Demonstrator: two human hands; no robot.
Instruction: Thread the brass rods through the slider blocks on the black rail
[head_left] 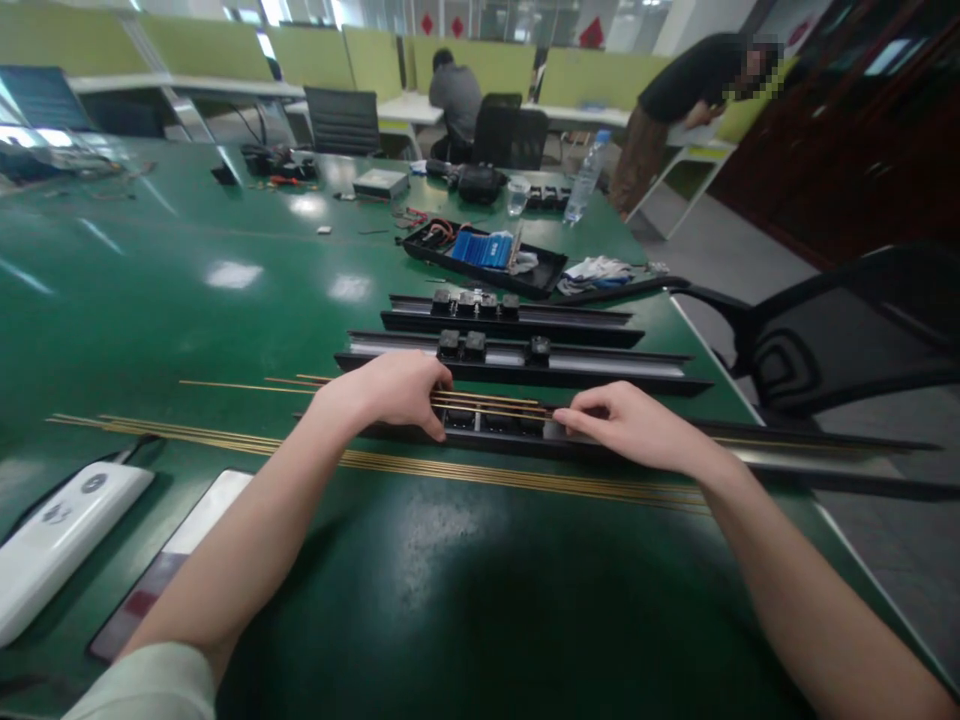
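A green table (187, 330) stretches across an office, with a seated person (459, 95) far beyond the hands. The right hand (619, 425) pinches the ends of thin yellow rods (491, 404), which run leftward to the left hand (401, 390). That one curves around them, thumb and fingers parted; whether it grips them I cannot tell. Beneath both hands lies a black rail (495, 440); two similar rails (622, 376) sit just beyond, and a loose bundle (480, 475) rests nearer than the hands.
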